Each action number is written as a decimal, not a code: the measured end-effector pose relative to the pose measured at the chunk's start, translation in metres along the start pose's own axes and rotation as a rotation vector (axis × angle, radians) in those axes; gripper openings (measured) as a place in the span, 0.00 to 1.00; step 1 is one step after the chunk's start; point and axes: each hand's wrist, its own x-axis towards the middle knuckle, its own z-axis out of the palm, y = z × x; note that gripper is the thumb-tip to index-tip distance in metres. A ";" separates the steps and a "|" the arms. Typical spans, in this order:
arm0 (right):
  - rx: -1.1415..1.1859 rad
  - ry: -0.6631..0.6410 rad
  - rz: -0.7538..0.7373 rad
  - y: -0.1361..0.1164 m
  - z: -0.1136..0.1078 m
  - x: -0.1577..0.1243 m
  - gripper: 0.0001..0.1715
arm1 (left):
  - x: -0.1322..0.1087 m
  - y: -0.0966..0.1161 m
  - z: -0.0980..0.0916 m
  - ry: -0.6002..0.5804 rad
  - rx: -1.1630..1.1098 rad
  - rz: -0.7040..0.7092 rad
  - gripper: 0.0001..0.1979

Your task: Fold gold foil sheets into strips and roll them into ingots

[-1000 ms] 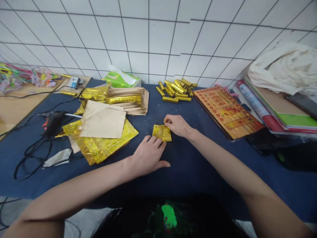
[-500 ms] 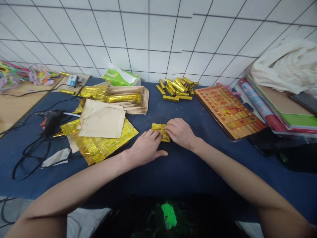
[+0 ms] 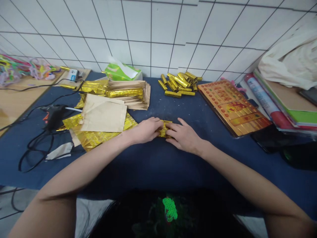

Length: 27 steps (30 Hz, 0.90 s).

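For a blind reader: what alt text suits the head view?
Two bare hands work a small folded piece of gold foil paper on a dark blue table cover: the left hand grips its end, the right hand lies flat on it. Behind lie gold foil sheets, a heap of small gold foil rolls and a red-and-gold printed board.

The folded piece (image 3: 165, 129) is crinkled gold foil, shiny and mirror-like, and so are the loose sheets (image 3: 99, 140) and the small rolled bars (image 3: 178, 84). The top sheet (image 3: 104, 114) is plain tan paper, matt. Dark blue matt cloth covers the worktop (image 3: 173, 165). The wall tiles (image 3: 138, 36) are glossy white. The side board (image 3: 12, 102) is pale wood.
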 end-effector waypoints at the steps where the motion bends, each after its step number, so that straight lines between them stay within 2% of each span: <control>1: -0.004 -0.003 -0.004 -0.001 0.000 0.000 0.10 | -0.001 0.000 0.000 -0.005 0.005 0.020 0.03; 10: 0.009 0.070 -0.037 -0.001 0.001 0.003 0.10 | -0.008 0.004 0.004 -0.046 0.124 0.091 0.05; 17: -0.022 0.121 -0.072 -0.004 0.007 0.004 0.14 | -0.011 0.002 0.010 0.003 0.150 0.102 0.07; 23: 0.021 0.109 -0.024 -0.004 0.009 0.001 0.12 | -0.012 -0.001 0.017 0.077 0.071 0.031 0.11; 27: 0.095 0.110 0.059 -0.004 0.011 0.000 0.13 | -0.010 -0.001 0.020 0.153 -0.010 -0.050 0.10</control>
